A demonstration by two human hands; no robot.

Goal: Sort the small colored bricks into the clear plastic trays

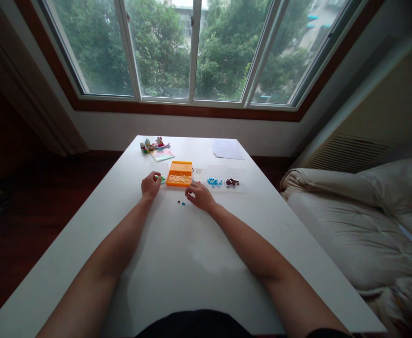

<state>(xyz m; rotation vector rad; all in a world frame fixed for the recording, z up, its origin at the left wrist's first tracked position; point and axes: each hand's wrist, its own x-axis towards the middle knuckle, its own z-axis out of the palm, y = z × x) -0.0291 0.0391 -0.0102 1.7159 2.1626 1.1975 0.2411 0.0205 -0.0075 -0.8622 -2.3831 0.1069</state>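
Both my arms reach out over a white table. My left hand is curled closed beside some small green pieces, just left of an orange tray that holds small pale pieces. My right hand rests on the table just right of the tray's front corner, fingers bent down and pinched. A few tiny dark and blue pieces lie loose between my hands. What, if anything, either hand holds is too small to make out.
Clear trays with blue pieces and dark red pieces stand right of the orange tray. A small colourful built model, a pastel card and a white paper lie at the far edge. A bed adjoins the right side.
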